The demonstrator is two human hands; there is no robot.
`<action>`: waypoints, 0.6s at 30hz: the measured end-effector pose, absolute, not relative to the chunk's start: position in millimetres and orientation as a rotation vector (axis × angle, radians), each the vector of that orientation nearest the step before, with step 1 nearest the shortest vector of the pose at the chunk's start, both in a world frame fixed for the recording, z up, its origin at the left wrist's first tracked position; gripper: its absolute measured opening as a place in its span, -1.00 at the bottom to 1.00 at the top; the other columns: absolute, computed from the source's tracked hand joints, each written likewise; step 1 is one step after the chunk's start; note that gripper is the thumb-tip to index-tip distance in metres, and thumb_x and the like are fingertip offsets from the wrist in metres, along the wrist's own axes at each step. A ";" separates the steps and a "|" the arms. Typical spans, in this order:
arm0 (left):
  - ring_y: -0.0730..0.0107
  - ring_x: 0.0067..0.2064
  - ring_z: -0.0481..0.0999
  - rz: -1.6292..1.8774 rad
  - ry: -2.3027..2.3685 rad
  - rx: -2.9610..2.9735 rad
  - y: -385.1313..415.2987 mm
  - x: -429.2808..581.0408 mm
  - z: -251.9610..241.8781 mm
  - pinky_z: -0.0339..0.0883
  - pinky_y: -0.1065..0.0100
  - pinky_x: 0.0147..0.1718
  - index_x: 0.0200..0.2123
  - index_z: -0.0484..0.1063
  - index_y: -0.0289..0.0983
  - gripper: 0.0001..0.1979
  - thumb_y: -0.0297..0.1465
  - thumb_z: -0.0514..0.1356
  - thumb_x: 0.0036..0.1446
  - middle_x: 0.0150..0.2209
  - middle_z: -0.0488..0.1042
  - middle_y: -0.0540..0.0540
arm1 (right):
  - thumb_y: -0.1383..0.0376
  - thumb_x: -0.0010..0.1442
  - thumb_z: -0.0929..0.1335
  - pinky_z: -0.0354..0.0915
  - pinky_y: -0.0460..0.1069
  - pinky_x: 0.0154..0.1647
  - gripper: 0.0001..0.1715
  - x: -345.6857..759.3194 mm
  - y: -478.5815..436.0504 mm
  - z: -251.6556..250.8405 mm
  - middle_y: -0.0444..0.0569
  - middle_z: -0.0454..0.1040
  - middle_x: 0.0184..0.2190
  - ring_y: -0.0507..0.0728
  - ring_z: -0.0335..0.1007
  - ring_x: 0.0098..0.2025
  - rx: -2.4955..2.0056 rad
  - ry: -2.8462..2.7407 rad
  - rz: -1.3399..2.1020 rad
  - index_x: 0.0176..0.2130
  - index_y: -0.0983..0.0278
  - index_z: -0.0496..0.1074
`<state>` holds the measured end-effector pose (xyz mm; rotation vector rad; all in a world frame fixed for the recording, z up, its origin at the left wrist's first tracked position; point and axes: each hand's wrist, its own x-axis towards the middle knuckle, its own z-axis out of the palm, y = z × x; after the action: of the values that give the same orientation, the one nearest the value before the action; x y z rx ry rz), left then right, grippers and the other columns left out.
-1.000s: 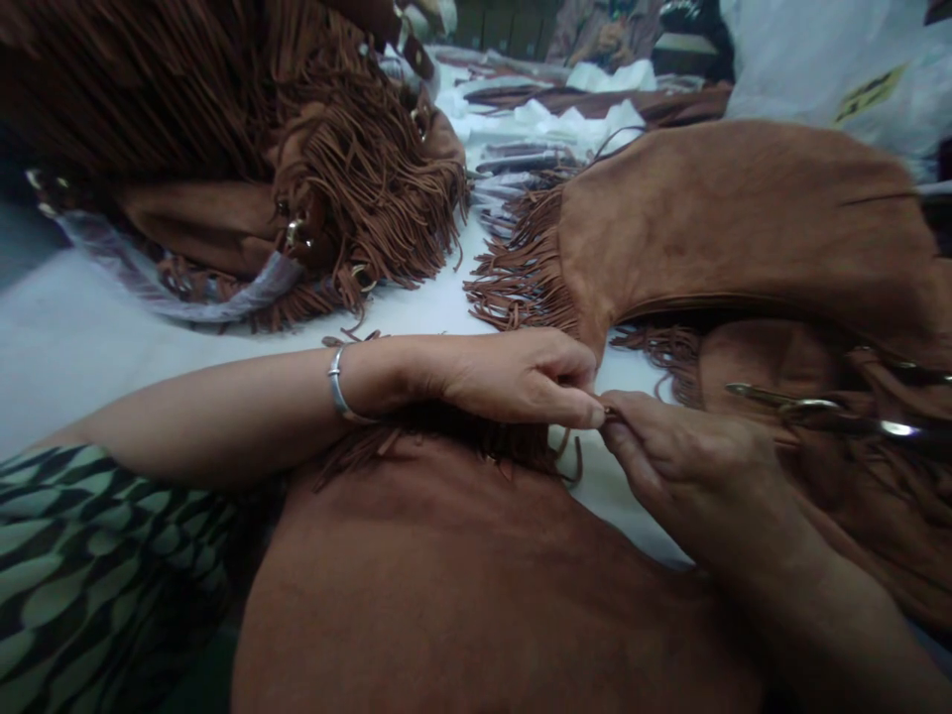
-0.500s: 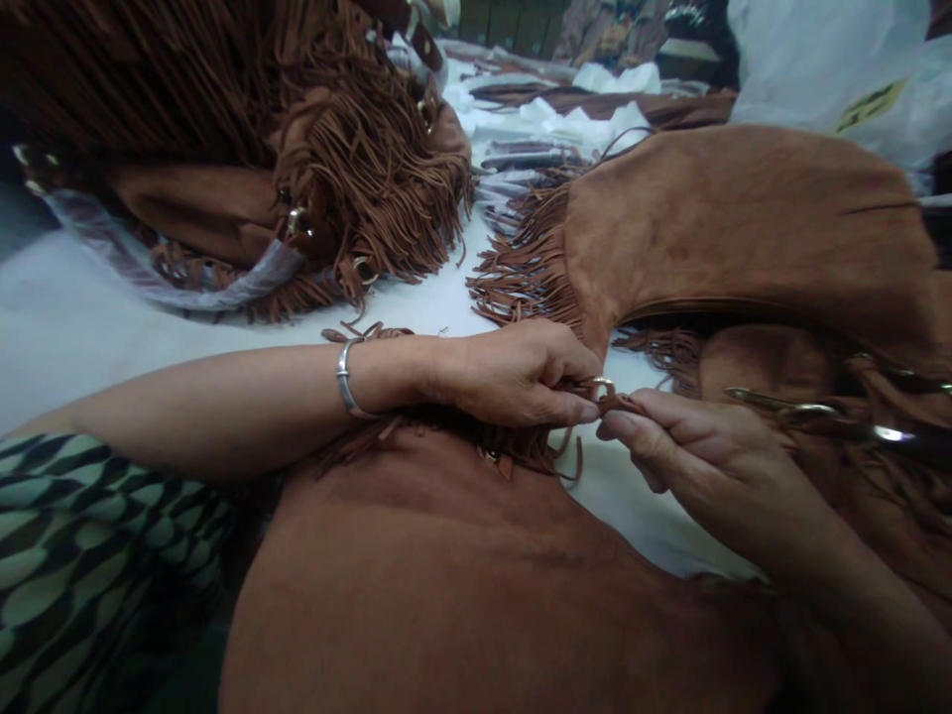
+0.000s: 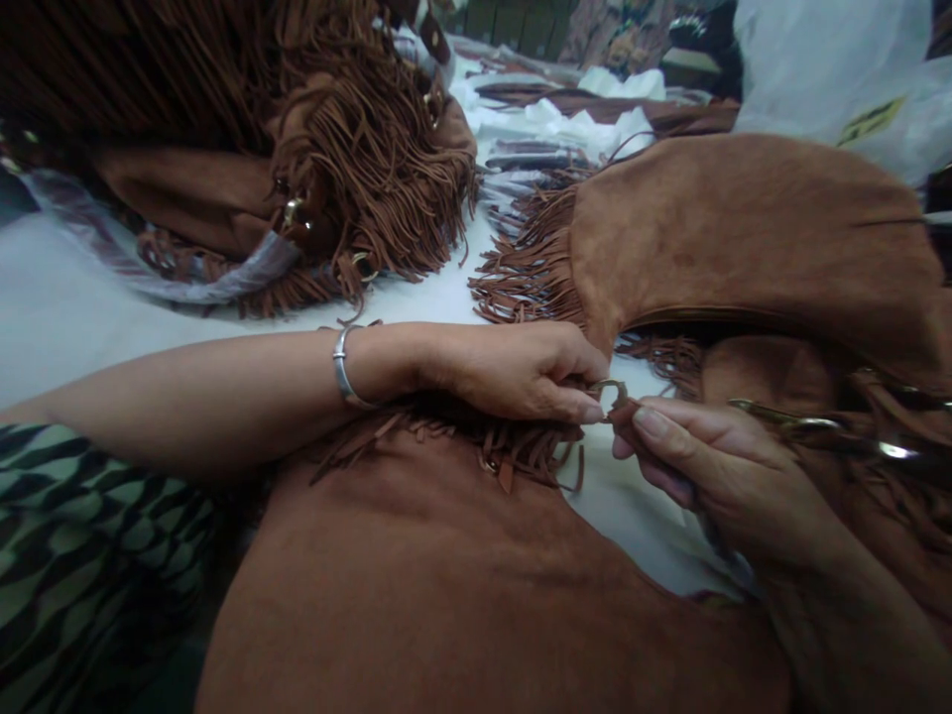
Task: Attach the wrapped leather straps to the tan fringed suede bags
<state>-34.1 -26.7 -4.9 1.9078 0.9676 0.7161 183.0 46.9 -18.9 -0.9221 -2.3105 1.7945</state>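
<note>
- Ring clearer than half a second ago: right hand (image 3: 714, 451) shifted slightly, thumb now over the strap.
- D-shaped gold-coloured metal ring (image 3: 613, 383) sits just past the far right edge of the near brown suede bag (image 3: 476, 585) (landmark; bottom cut off by frame).
- Left hand (image 3: 521, 372): thumb and forefinger almost closed, pinching ring's left end; curled fingers and anything inside hidden.
- Right hand: tight pinch on narrow brown leather strap end (image 3: 622, 411) at the ring; rest of strap hidden, threading unreadable.
- Beyond landmark, left: fringed brown suede bags (image 3: 372, 169), cropped.
- Beyond landmark, far back: person (image 3: 617, 40), cropped, blurry.
</note>
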 end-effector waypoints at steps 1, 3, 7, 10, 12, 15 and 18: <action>0.55 -0.47 0.22 0.750 0.955 1.840 -26.6 -33.4 -7.1 0.12 0.51 -0.49 -0.47 0.39 -0.41 -0.74 -0.32 0.13 0.14 -0.53 0.31 0.00 | -0.01 0.24 0.25 -0.16 -0.17 -0.72 -0.53 182.3 47.1 -19.1 -0.21 0.12 -0.74 -0.08 -0.05 -0.69 -0.916 -2.274 1.815 -0.43 0.28 0.43; 0.57 -0.51 0.19 0.844 0.953 1.691 -26.4 -32.0 -12.4 0.08 0.50 -0.55 -0.48 0.38 -0.41 -0.67 -0.23 0.15 0.12 -0.55 0.29 0.00 | 0.00 0.23 0.26 -0.16 -0.17 -0.71 -0.54 179.5 46.3 -17.7 -0.21 0.13 -0.74 -0.09 -0.05 -0.69 -0.908 -2.208 1.814 -0.44 0.28 0.44; 0.57 -0.52 0.22 1.018 1.006 1.584 -25.7 -30.0 -21.2 0.08 0.50 -0.58 -0.46 0.40 -0.44 -0.60 -0.14 0.21 0.06 -0.55 0.35 -0.04 | 0.02 0.23 0.28 -0.17 -0.17 -0.71 -0.56 169.3 38.7 -15.1 -0.21 0.16 -0.75 -0.10 -0.04 -0.70 -0.931 -2.131 1.730 -0.44 0.29 0.44; 0.57 -0.50 0.27 1.120 1.003 1.600 -24.2 -29.3 -25.2 0.14 0.51 -0.55 -0.45 0.41 -0.44 -0.58 -0.11 0.23 0.04 -0.52 0.42 -0.07 | 0.01 0.24 0.28 -0.15 -0.16 -0.70 -0.57 160.4 28.1 -17.9 -0.22 0.17 -0.77 -0.10 -0.04 -0.71 -0.970 -2.059 1.686 -0.42 0.29 0.43; 0.57 -0.49 0.30 1.156 0.979 1.638 -23.0 -29.5 -27.3 0.17 0.52 -0.51 -0.45 0.40 -0.43 -0.61 -0.15 0.21 0.07 -0.50 0.45 -0.08 | 0.01 0.24 0.27 -0.13 -0.15 -0.70 -0.57 156.4 22.1 -20.4 -0.22 0.18 -0.76 -0.09 -0.02 -0.71 -0.991 -2.015 1.661 -0.41 0.29 0.42; 0.58 -0.48 0.31 1.135 0.986 1.771 -22.0 -30.3 -29.0 0.19 0.53 -0.49 -0.40 0.38 -0.42 -0.70 -0.25 0.14 0.14 -0.48 0.44 -0.06 | -0.01 0.23 0.27 -0.15 -0.14 -0.71 -0.55 157.0 21.8 -20.4 -0.22 0.16 -0.78 -0.09 -0.04 -0.72 -1.007 -2.032 1.601 -0.43 0.30 0.40; 0.56 -0.45 0.34 1.083 1.109 1.965 -23.6 -29.2 -27.4 0.22 0.52 -0.47 -0.17 0.32 -0.44 -0.72 -0.33 0.13 0.14 -0.44 0.42 -0.03 | -0.02 0.19 0.29 -0.23 -0.13 -0.72 -0.52 165.1 32.1 -13.8 -0.23 0.07 -0.79 -0.10 -0.12 -0.73 -0.998 -2.123 1.629 -0.50 0.31 0.38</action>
<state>-29.2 -23.6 -27.4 1.9652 1.1092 1.0828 165.1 32.1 -13.8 -0.9977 -2.1228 1.6289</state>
